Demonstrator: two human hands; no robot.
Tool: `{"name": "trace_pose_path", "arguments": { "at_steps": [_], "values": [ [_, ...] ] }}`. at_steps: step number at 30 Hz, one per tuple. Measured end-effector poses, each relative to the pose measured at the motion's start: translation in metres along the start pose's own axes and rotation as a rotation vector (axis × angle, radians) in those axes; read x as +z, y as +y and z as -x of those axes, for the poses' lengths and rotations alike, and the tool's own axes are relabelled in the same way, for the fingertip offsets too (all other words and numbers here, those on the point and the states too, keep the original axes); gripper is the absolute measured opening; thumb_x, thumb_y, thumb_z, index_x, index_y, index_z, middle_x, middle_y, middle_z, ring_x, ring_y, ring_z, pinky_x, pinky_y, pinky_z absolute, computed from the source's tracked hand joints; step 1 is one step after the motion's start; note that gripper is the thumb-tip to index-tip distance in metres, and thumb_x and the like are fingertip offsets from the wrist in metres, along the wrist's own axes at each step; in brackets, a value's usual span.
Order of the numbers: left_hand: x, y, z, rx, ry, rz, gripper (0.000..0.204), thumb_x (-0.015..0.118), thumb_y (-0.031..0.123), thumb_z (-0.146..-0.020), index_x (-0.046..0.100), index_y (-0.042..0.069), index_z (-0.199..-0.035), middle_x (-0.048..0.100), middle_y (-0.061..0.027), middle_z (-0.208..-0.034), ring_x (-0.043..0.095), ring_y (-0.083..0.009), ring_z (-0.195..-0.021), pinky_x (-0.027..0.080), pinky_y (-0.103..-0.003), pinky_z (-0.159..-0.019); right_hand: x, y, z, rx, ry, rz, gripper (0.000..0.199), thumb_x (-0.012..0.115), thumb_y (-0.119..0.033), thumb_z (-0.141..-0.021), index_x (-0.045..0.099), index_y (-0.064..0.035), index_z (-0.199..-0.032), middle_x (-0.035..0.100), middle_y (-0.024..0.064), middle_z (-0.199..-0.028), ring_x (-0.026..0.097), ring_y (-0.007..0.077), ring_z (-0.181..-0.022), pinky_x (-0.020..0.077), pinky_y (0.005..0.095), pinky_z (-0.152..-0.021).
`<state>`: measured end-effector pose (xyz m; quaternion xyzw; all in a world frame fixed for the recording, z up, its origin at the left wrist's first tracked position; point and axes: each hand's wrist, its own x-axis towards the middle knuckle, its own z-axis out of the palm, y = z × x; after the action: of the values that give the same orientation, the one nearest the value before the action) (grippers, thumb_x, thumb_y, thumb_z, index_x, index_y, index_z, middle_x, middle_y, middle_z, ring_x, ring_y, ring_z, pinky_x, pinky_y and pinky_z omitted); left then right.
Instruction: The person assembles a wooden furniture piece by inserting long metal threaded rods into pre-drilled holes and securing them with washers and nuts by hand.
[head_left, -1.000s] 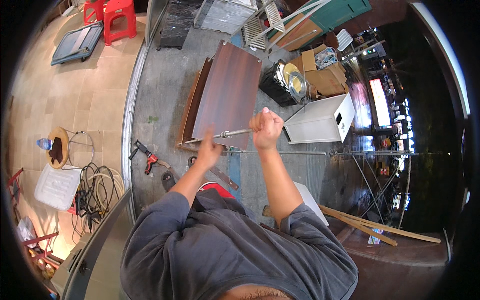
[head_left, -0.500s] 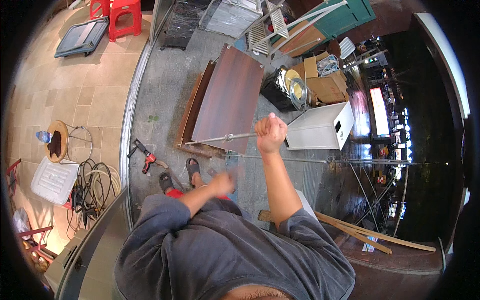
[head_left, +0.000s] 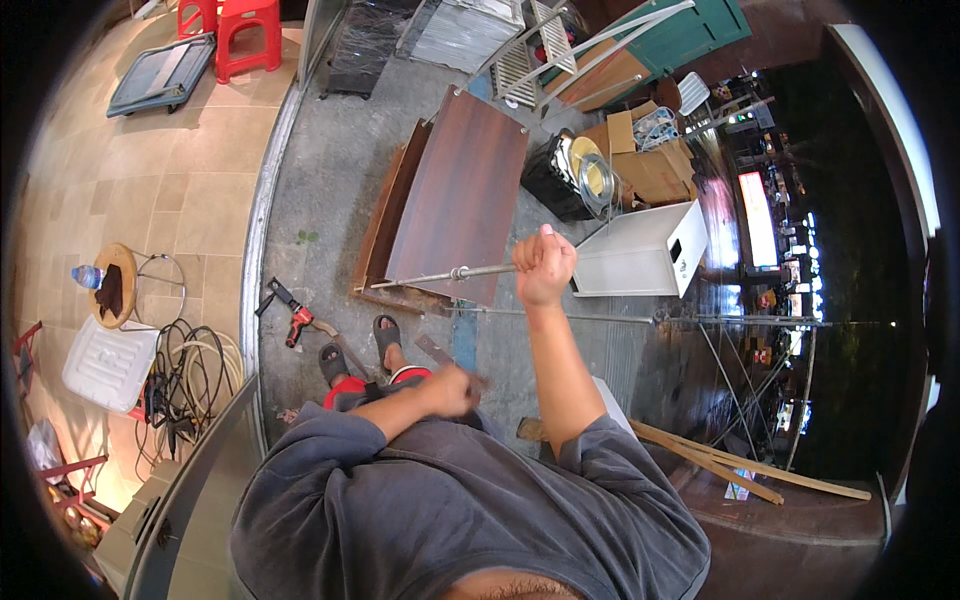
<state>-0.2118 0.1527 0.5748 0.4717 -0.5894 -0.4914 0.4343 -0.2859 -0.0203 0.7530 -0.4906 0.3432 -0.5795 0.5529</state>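
Note:
My right hand [head_left: 545, 265] is raised in a fist around a thin metal rod [head_left: 430, 276]. The rod reaches left across the lower edge of a dark brown wooden panel [head_left: 458, 195], and a small collar sits partway along it. Low in front of my body is my left hand [head_left: 452, 391], its fingers curled and slightly blurred. A dark bit shows at its knuckles, too unclear to name. Close above it appears a flat greyish strip [head_left: 432, 350]; whether the hand touches it I cannot tell.
A red and black power tool [head_left: 297, 318] lies on the concrete near my sandalled feet. A white cabinet [head_left: 640, 252], a cardboard box [head_left: 650, 160] and a black bin [head_left: 555, 180] stand to the right. Wooden strips [head_left: 720, 465] lie lower right. A metal door track [head_left: 262, 200] borders the tiles.
My left hand, strongly blurred before, has moved slightly down and left and shows more clearly. My right hand stays on the rod, nearly still.

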Motion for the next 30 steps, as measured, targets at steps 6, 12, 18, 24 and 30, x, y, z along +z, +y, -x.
{"name": "trace_pose_path", "arguments": {
  "at_steps": [6, 12, 18, 24, 30],
  "values": [
    [-0.036, -0.01, -0.058, -0.15, 0.358, 0.293, 0.067, 0.064, 0.001, -0.081, 0.046, 0.005, -0.145, 0.067, -0.0181, -0.1, 0.065, -0.0269, -0.072, 0.053, -0.037, -0.066, 0.009, 0.002, 0.006, 0.001, -0.012, 0.001, 0.049, 0.051, -0.016, -0.103, 0.035, -0.0097, -0.058, 0.032, -0.0016, -0.049, 0.023, 0.0085, -0.042, 0.0199, 0.0302, -0.044],
    [-0.006, -0.001, -0.001, -0.288, -0.064, -0.126, 0.055, 0.063, 0.007, -0.079, 0.062, 0.008, -0.135, 0.071, -0.0251, -0.103, 0.07, -0.0354, -0.09, 0.054, -0.045, -0.082, -0.006, 0.002, 0.002, -0.006, 0.01, 0.014, 0.049, 0.051, -0.016, -0.103, 0.035, -0.0096, -0.058, 0.031, -0.0016, -0.048, 0.023, 0.0089, -0.042, 0.0198, 0.0309, -0.044],
    [-0.031, -0.018, -0.054, -0.19, 0.195, 0.211, 0.058, 0.06, 0.006, -0.082, 0.055, 0.009, -0.14, 0.069, -0.0271, -0.103, 0.068, -0.0354, -0.098, 0.054, -0.044, -0.082, 0.015, 0.001, 0.004, -0.008, -0.017, 0.001, 0.048, 0.051, -0.017, -0.103, 0.036, -0.0096, -0.058, 0.031, -0.0016, -0.048, 0.023, 0.0088, -0.042, 0.0203, 0.031, -0.044],
    [0.013, -0.033, 0.005, -0.204, -0.112, -0.035, 0.06, 0.062, 0.008, -0.085, 0.053, 0.011, -0.143, 0.07, -0.0237, -0.102, 0.07, -0.0323, -0.093, 0.054, -0.045, -0.082, 0.006, 0.001, -0.001, 0.002, -0.019, 0.029, 0.048, 0.05, -0.017, -0.103, 0.035, -0.0104, -0.058, 0.031, -0.0014, -0.048, 0.023, 0.0093, -0.042, 0.0203, 0.031, -0.044],
    [-0.037, -0.009, -0.055, -0.215, 0.191, 0.156, 0.052, 0.063, 0.008, -0.085, 0.057, 0.008, -0.137, 0.069, -0.0199, -0.092, 0.069, -0.0326, -0.084, 0.054, -0.043, -0.077, 0.017, 0.0, 0.003, -0.005, -0.033, 0.003, 0.047, 0.052, -0.016, -0.103, 0.037, -0.0096, -0.059, 0.032, -0.0018, -0.049, 0.023, 0.0085, -0.042, 0.0202, 0.0304, -0.044]
  ]
}}
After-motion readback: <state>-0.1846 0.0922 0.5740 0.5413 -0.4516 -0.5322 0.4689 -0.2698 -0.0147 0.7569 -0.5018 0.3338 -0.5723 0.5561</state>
